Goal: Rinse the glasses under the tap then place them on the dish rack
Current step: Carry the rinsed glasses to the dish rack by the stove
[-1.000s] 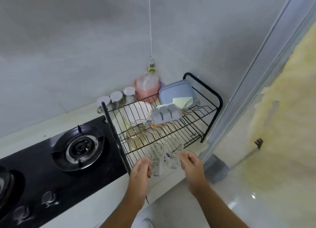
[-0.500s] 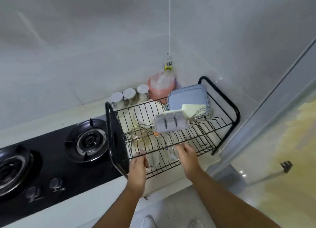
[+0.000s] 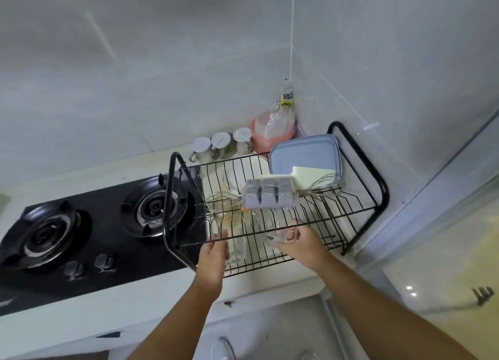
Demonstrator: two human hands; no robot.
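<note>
The rinsing looks done: the left hand (image 3: 213, 253) holds a glass (image 3: 238, 248) and the right hand (image 3: 302, 242) holds a second glass (image 3: 278, 234), both down on the dish rack (image 3: 383, 195) but not let go yet.

1. black gas hob (image 3: 108, 251) at left: two burners (image 3: 155, 205) side by side, two knobs (image 3: 104, 262) near the front edge.
2. three white-lidded jars (image 3: 220, 142) in a row against the back wall.
3. pink container (image 3: 271, 130) in the corner, yellow-labelled bottle (image 3: 287, 96) just behind.
4. blue-grey lidded box (image 3: 305, 154), grey ice tray (image 3: 270, 195) in front, a wire whisk (image 3: 220, 201) either side of the tray.
</note>
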